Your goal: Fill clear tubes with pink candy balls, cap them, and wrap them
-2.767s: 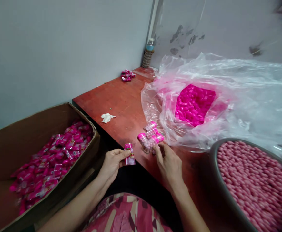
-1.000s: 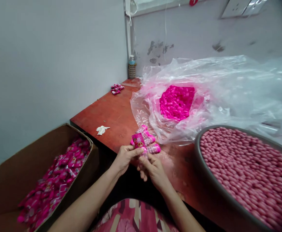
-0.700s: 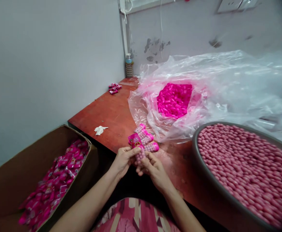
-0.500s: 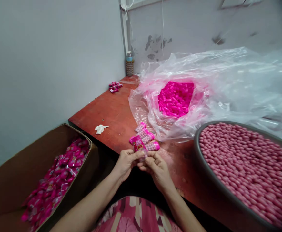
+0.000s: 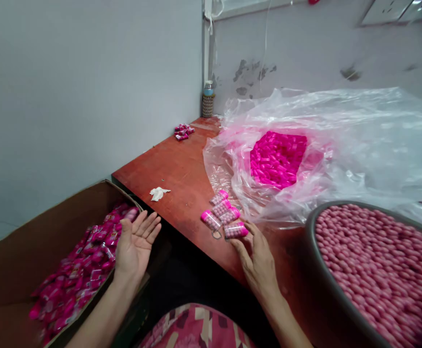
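My left hand (image 5: 135, 241) is open, palm up, with fingers spread over the corner of a cardboard box (image 5: 26, 232) filled with pink packets (image 5: 84, 261). It holds nothing. My right hand (image 5: 257, 256) rests on the red table (image 5: 182, 169) with its fingertips touching the nearest of several small clear tubes with pink caps (image 5: 223, 217), each filled with pink candies. Whether those fingers grip the tube is unclear.
A large grey bowl (image 5: 316, 251) of pink candies (image 5: 377, 266) sits at the right. Behind the tubes lies a clear plastic bag (image 5: 341, 140) of bright pink caps (image 5: 276, 158). A crumpled tissue (image 5: 158, 193), a few packets (image 5: 184, 131) and a small bottle (image 5: 208, 98) lie farther back.
Both hands held a pink packet together in front of me. Now my left hand has swung left over the box and is empty, and my right hand has gone to the tubes.
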### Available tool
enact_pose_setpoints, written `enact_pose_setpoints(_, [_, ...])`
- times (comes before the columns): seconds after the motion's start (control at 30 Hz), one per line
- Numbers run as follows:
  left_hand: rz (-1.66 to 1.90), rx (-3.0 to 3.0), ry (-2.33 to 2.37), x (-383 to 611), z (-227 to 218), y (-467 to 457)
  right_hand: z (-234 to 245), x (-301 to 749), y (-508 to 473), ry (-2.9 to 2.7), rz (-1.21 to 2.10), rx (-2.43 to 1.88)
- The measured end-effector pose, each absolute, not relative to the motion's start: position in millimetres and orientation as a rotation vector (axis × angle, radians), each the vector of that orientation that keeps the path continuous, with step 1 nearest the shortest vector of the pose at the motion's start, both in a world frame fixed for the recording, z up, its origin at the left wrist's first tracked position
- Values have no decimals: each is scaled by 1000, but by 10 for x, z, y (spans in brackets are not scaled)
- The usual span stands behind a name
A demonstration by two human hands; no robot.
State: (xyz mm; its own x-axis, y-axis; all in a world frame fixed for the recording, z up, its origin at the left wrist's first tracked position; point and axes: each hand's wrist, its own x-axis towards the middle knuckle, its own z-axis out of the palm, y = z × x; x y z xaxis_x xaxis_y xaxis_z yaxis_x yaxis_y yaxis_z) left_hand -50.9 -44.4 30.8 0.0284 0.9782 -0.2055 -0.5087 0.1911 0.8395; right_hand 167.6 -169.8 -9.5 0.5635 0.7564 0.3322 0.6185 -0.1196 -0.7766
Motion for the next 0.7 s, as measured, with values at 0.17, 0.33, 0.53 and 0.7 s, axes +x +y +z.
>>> enact_pose_setpoints(0.17, [1016,1490,1067,-114,27,-224,-276,1686,-1283,-1416,-7,-2118])
enact_pose_setpoints(0.33, [785,2169,1001,433,-235,-48,-303,1581,-883,-1546,-142,-2360])
enact_pose_setpoints(0.53, [871,2120,1107,426,-481,166,-301,1429,-610,-1536,-155,-2510])
enact_pose_setpoints(0.7, [932,1944,1176,383,-519,188,-335,1402,-180,-1640,-77,-2362])
